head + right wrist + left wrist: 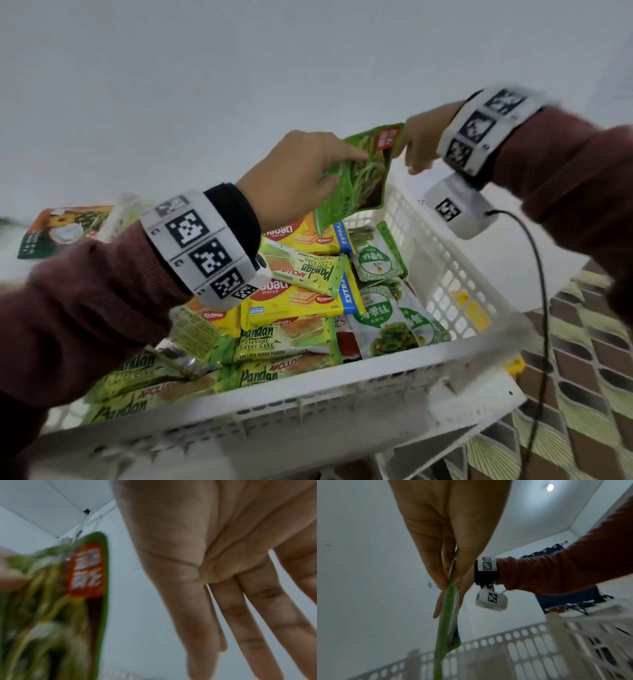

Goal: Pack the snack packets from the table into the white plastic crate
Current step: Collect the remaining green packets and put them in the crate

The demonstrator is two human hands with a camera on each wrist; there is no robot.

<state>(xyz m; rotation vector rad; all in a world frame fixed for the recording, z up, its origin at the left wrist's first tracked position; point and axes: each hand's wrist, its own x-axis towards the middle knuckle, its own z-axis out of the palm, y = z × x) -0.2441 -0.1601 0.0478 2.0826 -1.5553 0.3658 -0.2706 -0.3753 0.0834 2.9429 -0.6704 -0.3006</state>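
Pinching a green packet (356,178) in my left hand (294,174) over the nearly full crate (455,274). My right hand (423,138) is hanging open beside it; an orange packet (54,229) is waiting on the bench (548,253).

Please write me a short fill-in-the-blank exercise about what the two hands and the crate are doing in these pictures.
1. The green packet is pinched by the ____ hand.
2. The right hand has straight fingers and holds ____.
3. The green packet hangs above the white ____, not yet inside it.
4. The packets marked Pandan lie ____ the crate.

Missing words: left; nothing; crate; inside
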